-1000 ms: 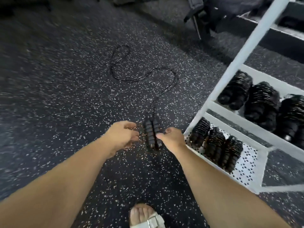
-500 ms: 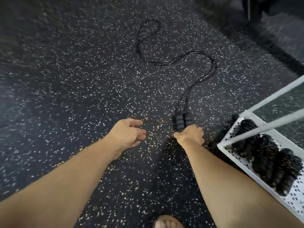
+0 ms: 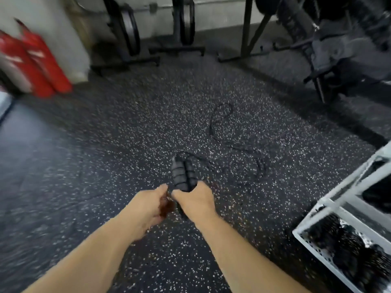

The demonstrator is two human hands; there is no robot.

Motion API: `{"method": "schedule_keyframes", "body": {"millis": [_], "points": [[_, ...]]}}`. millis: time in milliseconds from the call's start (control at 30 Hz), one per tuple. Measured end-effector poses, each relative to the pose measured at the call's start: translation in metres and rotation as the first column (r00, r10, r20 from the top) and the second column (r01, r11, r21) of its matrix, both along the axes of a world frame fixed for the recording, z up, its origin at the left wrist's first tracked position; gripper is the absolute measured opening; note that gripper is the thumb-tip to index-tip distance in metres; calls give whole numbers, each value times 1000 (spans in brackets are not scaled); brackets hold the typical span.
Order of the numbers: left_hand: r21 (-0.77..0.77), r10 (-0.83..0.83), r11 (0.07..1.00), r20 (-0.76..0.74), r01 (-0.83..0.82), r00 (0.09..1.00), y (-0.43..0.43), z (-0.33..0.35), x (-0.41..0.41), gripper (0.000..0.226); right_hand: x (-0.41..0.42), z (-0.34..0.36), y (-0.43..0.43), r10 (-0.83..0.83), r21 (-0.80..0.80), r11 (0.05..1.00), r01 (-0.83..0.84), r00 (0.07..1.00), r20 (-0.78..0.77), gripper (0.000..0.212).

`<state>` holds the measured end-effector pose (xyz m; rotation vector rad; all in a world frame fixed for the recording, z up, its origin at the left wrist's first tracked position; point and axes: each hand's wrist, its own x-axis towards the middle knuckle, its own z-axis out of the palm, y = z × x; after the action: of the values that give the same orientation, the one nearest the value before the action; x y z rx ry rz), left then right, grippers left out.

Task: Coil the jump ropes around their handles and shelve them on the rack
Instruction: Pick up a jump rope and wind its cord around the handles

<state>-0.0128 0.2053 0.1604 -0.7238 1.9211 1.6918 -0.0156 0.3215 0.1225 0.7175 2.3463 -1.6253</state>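
Jump rope handles (image 3: 183, 174) lie paired, near ends clasped by the curled right grip (image 3: 193, 199); left grip (image 3: 148, 206) sits just left, hold indiscernible; rope (image 3: 211, 130) trails far right.

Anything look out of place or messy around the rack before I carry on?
Only the jump rope cord: it sprawls in loose bends across the floor, uncoiled, while the right hand holds both handles. The coiled ropes sit on the rack. Nothing spilled or damaged shows.
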Motion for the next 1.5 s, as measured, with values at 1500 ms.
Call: {"method": "schedule_keyframes", "body": {"millis": [1500], "points": [[37,284,951,-492,-306,823,-166,344,123,12,128,180,-65,574,361,774,-520,817,-56,26]]}}
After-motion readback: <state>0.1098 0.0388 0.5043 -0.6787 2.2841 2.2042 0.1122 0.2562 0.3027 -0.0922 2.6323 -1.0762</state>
